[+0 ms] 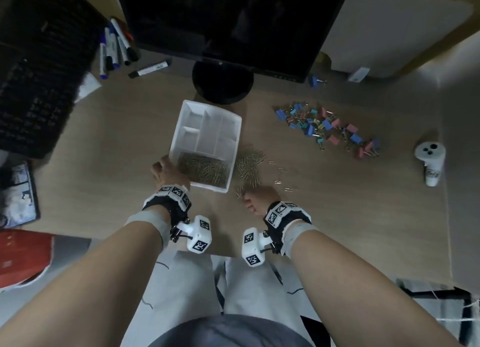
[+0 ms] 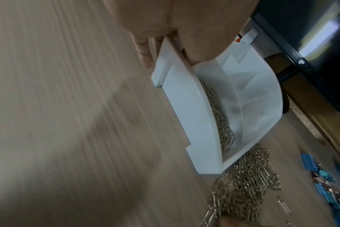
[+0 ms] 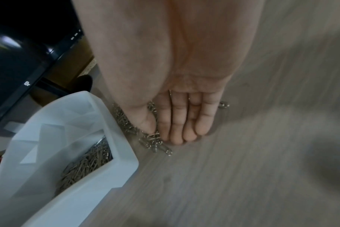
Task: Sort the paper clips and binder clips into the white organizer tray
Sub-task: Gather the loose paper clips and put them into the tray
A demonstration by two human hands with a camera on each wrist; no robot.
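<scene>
White plastic tray point(image 1: 179, 128) sits mid-bench, stiff and light; the left hand point(image 1: 163, 168) grips its near-left corner, fingers point(image 2: 144, 50) outside the wall and thumb over the rim, which is probably the best hold as the walls look rigid. One tray, approx six compartments; only the big near one is filled, w/ a thick layer of paper clips point(image 1: 205, 171), too many to count.

Just right of the tray, a loose heap of paper clips point(image 1: 248, 164) lies on the bench point(image 1: 104, 138), plus several strays further right. Thin wire, light, slippery and tangle-prone, so likely easier raked or scooped in bunches than pinched singly. The right hand point(image 1: 257, 197) is at the heap's near end, fingers point(image 3: 177, 122) fairly straight and pressed down on the clips, thumb alongside; a few clips poke out beneath, not clearly clenched.

Far right: binder clips point(image 1: 330, 128), blue, teal and pink, roughly thirty or more, none in the tray. Springy steel, chunkier; grab by the body, not the handles.
</scene>
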